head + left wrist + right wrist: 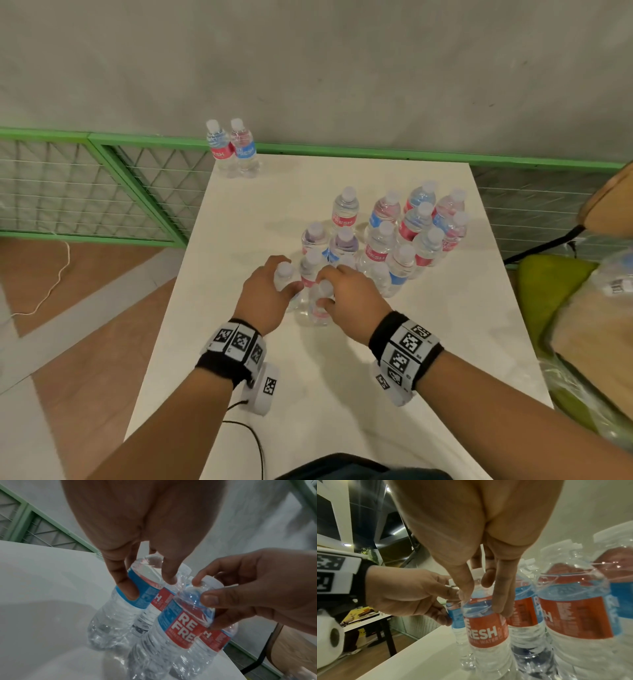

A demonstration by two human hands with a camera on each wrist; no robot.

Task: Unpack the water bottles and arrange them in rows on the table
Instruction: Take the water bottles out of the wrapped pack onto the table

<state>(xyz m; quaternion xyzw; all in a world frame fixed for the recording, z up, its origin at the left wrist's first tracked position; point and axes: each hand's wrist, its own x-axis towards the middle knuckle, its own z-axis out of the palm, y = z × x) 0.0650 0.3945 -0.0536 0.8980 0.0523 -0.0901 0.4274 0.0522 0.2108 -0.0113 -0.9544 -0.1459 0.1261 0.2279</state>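
Observation:
Small clear water bottles with red and blue labels stand on the white table point(308, 377). Two bottles point(233, 147) stand side by side at the far left corner. A loose cluster of several bottles point(404, 233) fills the middle right. At the cluster's near end my left hand point(282, 277) grips the shoulder of one upright bottle point(120, 608). Right beside it, my right hand point(327, 287) grips the neck of another upright bottle point(486, 632). Both bottles rest on the table, close together. In the left wrist view my left hand point(148, 584) curls round the blue side of the label.
A green mesh fence point(102, 185) runs behind and left of the table. On the right a chair with a green cushion point(548, 284) carries a cardboard piece and torn plastic wrap point(613, 277). A cord point(54, 281) lies on the floor at the left.

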